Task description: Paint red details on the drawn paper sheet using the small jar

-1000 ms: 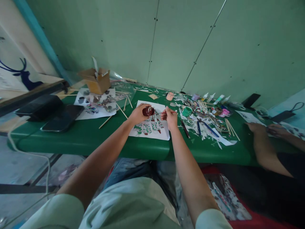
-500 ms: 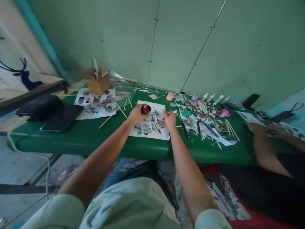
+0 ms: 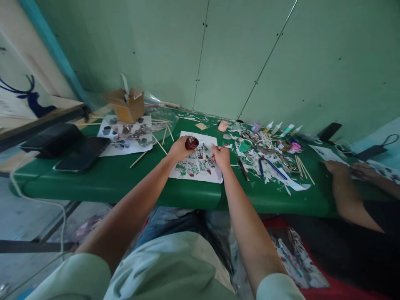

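My left hand (image 3: 178,149) is wrapped round a small jar of dark red paint (image 3: 191,143), held tilted above the upper part of a white sheet (image 3: 212,178). On that sheet lie several small pieces (image 3: 193,167) patterned in green, white and dark red. Pinched in my right hand (image 3: 221,156) is a thin paintbrush (image 3: 223,147) with a reddish handle. Its tip points down and left at the pieces on the sheet's right side; whether it touches one I cannot tell.
A green-covered table (image 3: 140,183) carries a cardboard box (image 3: 128,106), loose wooden sticks (image 3: 160,144), and a dark phone (image 3: 83,154) at left. Right of the sheet are scraps, an open green paint pot (image 3: 245,145) and blue pens (image 3: 276,170). Another person's hands (image 3: 337,167) work at far right.
My right hand has shifted slightly left and its grip on the paintbrush has tilted a little. My left hand and the jar have hardly moved.
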A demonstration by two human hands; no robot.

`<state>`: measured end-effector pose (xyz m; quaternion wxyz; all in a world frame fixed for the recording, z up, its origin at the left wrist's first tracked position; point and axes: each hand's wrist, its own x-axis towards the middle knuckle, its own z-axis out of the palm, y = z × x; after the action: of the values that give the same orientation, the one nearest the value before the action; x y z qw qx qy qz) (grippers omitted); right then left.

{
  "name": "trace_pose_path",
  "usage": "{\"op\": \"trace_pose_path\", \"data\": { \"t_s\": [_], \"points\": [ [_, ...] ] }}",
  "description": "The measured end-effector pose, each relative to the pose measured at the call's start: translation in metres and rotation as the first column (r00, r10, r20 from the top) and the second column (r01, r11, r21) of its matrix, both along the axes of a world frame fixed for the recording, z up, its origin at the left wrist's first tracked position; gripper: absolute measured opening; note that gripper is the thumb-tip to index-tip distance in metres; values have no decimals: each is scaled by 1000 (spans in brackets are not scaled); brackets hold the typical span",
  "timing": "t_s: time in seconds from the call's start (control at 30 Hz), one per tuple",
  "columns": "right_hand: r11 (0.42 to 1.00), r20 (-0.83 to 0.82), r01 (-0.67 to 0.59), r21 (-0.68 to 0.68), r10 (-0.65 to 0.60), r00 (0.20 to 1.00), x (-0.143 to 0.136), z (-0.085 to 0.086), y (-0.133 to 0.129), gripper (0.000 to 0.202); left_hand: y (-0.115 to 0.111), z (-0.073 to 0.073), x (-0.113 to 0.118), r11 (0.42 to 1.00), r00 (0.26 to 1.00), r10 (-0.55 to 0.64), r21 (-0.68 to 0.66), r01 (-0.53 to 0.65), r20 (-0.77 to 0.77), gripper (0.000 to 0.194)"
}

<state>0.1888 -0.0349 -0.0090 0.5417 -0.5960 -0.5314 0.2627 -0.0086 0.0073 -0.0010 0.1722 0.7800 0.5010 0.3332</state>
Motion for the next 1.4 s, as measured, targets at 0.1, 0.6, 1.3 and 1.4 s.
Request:
{"op": "trace_pose_path", "data": {
  "t_s": [0.1,0.6,1.3,1.4],
  "points": [
    [1000,11,14,-13,-14,1000,1,0,0,43,0,1,0,1000,1000,-3,-1,3,-7,62],
    [999,29,16,-34,-15,999,0,2,-1,43,0,-1,0,1000,1000,3,14,-3,-1,62],
    [999,69,33,-18,-31,997,0,2,-1,41,1,-2,-1,1000,1000,1,4,-1,12,61],
    [999,86,40,2,-40,996,1,2,-1,41,0,-1,-1,1000,1000,4,1,-4,6,60]
  ]
}}
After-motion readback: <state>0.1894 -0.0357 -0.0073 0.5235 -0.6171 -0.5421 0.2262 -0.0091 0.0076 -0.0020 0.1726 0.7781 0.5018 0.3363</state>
